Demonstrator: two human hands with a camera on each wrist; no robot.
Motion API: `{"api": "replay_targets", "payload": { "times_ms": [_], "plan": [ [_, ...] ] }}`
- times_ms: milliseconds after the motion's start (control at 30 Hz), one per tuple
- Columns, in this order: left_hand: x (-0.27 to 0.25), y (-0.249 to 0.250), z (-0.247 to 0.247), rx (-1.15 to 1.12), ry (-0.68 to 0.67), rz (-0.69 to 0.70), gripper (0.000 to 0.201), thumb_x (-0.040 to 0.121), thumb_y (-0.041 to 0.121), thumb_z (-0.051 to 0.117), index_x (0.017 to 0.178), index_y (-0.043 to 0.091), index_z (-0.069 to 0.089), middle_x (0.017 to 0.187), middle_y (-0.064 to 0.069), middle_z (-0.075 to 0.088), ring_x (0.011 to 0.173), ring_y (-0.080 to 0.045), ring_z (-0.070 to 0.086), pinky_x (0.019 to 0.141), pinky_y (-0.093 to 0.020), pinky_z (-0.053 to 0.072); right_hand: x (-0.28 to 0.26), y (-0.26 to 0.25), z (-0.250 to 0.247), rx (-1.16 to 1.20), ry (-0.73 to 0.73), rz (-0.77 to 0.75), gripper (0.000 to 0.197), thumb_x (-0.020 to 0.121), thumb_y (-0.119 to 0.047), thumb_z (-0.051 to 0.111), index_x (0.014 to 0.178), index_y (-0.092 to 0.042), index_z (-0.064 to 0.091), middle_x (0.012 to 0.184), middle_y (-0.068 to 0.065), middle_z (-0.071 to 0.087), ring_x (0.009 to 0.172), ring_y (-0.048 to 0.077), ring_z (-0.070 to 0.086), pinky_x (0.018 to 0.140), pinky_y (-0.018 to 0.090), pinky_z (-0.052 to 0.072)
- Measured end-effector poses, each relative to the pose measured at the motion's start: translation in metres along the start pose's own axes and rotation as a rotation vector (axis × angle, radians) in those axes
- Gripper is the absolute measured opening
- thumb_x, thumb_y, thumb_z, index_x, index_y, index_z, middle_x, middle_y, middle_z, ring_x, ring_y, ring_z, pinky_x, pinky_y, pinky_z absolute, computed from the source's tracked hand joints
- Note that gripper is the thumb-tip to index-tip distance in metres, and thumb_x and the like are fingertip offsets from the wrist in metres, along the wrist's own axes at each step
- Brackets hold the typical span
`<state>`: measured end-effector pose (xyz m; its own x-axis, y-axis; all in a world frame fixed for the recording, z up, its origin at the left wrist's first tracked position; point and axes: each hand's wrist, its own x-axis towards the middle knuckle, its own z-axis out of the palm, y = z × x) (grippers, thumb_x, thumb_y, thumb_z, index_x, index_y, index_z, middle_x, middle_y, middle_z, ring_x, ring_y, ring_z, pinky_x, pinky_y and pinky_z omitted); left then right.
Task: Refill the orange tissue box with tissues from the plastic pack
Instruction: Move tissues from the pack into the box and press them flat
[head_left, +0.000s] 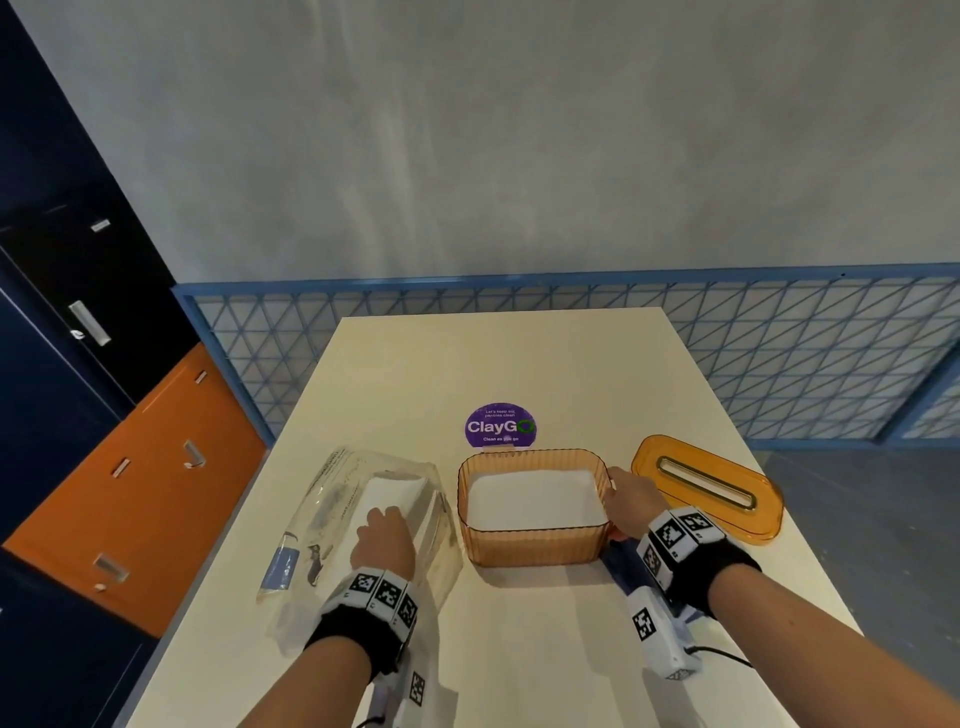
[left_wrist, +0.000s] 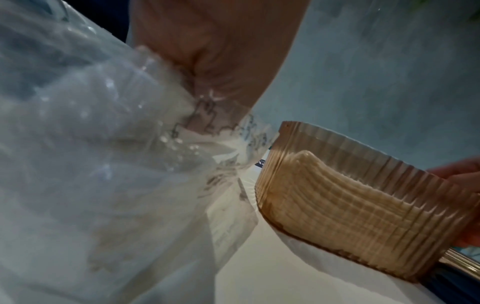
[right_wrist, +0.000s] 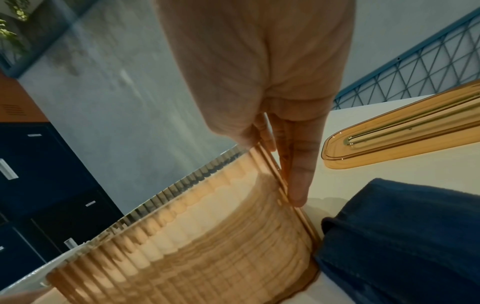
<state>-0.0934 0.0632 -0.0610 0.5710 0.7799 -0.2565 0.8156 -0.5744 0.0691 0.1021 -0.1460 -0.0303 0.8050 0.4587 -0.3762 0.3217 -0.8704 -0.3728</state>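
Head view, near to far: your left hand (head_left: 383, 540) reaches inside the clear plastic pack (head_left: 332, 519), its fingers on the white tissues (head_left: 392, 493) left in it; whether they pinch the stack or only press on it cannot be told. The printing on the film is too blurred to read. Your right hand (head_left: 631, 501) holds the right end wall of the orange tissue box (head_left: 535, 543): in the right wrist view, straight fingers (right_wrist: 298, 174) lie flat against the outside of the ribbed wall, with the thumb at its rim. The box stands open at the centre of the cream table (head_left: 545, 364), just right of the pack, with a white stack of tissues inside. A dark blue cloth (right_wrist: 402, 236) lies against its near right corner. The orange slotted lid (head_left: 706, 488) lies to the right. Beyond the box, a purple round sticker (head_left: 500, 425) reads "ClayGo", with "Clean as you go" beneath.
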Motion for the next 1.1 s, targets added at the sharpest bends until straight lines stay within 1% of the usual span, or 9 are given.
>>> {"api": "replay_targets", "payload": {
  "times_ms": [267, 367, 433, 533, 667, 767, 867, 967, 1100],
  "plan": [
    [-0.028, 0.008, -0.076, -0.180, 0.310, 0.119, 0.027, 0.095, 0.005, 0.036, 0.118, 0.007, 0.050, 0.110, -0.010, 0.063, 0.097, -0.028, 0.063, 0.067, -0.032, 0.042, -0.016, -0.016, -0.028, 0.046, 0.147, -0.118, 0.044, 0.100, -0.028, 0.038, 0.140, -0.008, 0.038, 0.134, 0.016, 0.048, 0.122, 0.028, 0.049, 0.098, 0.032, 0.040],
    [-0.043, 0.023, -0.096, -0.311, 0.485, 0.241, 0.032, 0.093, 0.005, 0.040, 0.123, 0.011, 0.050, 0.106, -0.008, 0.062, 0.089, -0.029, 0.061, 0.062, -0.031, 0.040, -0.031, -0.047, -0.049, 0.402, 0.023, -0.162, 0.047, 0.099, -0.041, 0.035, 0.126, -0.006, 0.051, 0.104, 0.012, 0.064, 0.080, 0.023, 0.063, 0.071, 0.030, 0.049],
    [-0.051, 0.036, -0.099, -0.409, 0.540, 0.351, 0.041, 0.090, 0.002, 0.043, 0.128, 0.015, 0.050, 0.114, -0.005, 0.061, 0.094, -0.027, 0.060, 0.067, -0.033, 0.045, -0.040, -0.066, -0.061, 0.794, -0.230, -0.116, 0.056, 0.097, -0.052, 0.030, 0.120, -0.005, 0.051, 0.093, 0.013, 0.066, 0.067, 0.024, 0.063, 0.061, 0.031, 0.051],
    [-0.054, 0.051, -0.089, -0.469, 0.566, 0.658, 0.051, 0.078, -0.006, 0.045, 0.124, 0.014, 0.057, 0.121, -0.006, 0.063, 0.102, -0.028, 0.062, 0.078, -0.035, 0.054, -0.049, -0.082, -0.078, 1.090, -0.474, -0.104, 0.062, 0.093, -0.059, 0.034, 0.117, -0.006, 0.053, 0.105, 0.020, 0.066, 0.083, 0.036, 0.067, 0.064, 0.035, 0.058],
    [-0.051, 0.061, -0.056, -0.409, 0.441, 0.867, 0.048, 0.084, 0.021, 0.038, 0.131, 0.020, 0.049, 0.136, -0.006, 0.053, 0.124, -0.016, 0.046, 0.101, -0.040, 0.046, -0.052, -0.084, -0.087, 1.043, -0.467, -0.154, 0.032, 0.096, -0.019, 0.049, 0.122, 0.000, 0.052, 0.112, 0.018, 0.060, 0.089, 0.029, 0.064, 0.073, 0.039, 0.060],
    [-0.060, 0.064, -0.051, -0.800, 0.324, 0.761, 0.050, 0.092, 0.039, 0.046, 0.139, 0.026, 0.036, 0.144, 0.009, 0.038, 0.134, -0.004, 0.032, 0.111, -0.025, 0.029, -0.050, -0.078, -0.090, 0.926, -0.302, -0.174, 0.025, 0.092, -0.002, 0.048, 0.116, -0.008, 0.050, 0.112, 0.014, 0.056, 0.094, 0.027, 0.058, 0.067, 0.037, 0.060],
    [-0.053, 0.066, -0.053, -1.285, 0.191, 0.338, 0.048, 0.097, 0.033, 0.045, 0.142, 0.023, 0.030, 0.144, 0.004, 0.037, 0.132, -0.010, 0.036, 0.109, -0.031, 0.034, -0.051, -0.073, -0.098, 0.909, -0.250, -0.173, 0.031, 0.093, -0.002, 0.047, 0.123, -0.009, 0.046, 0.115, 0.013, 0.053, 0.091, 0.023, 0.057, 0.057, 0.031, 0.058],
    [-0.036, 0.068, -0.057, -1.593, -0.138, -0.036, 0.050, 0.098, 0.042, 0.035, 0.142, 0.020, 0.028, 0.134, -0.008, 0.047, 0.121, -0.025, 0.049, 0.092, -0.034, 0.044, -0.053, -0.071, -0.105, 0.924, -0.274, -0.194, 0.032, 0.094, -0.003, 0.045, 0.125, -0.008, 0.047, 0.110, 0.011, 0.054, 0.087, 0.019, 0.056, 0.055, 0.027, 0.055],
    [-0.034, 0.073, -0.076, -1.794, -0.468, -0.113, 0.032, 0.098, 0.046, 0.034, 0.122, 0.024, 0.032, 0.105, -0.012, 0.058, 0.100, -0.034, 0.059, 0.074, -0.040, 0.051, -0.055, -0.070, -0.106, 0.965, -0.276, -0.177, 0.025, 0.095, -0.004, 0.044, 0.118, -0.011, 0.049, 0.110, 0.010, 0.055, 0.089, 0.021, 0.055, 0.058, 0.029, 0.053]
  ]
}}
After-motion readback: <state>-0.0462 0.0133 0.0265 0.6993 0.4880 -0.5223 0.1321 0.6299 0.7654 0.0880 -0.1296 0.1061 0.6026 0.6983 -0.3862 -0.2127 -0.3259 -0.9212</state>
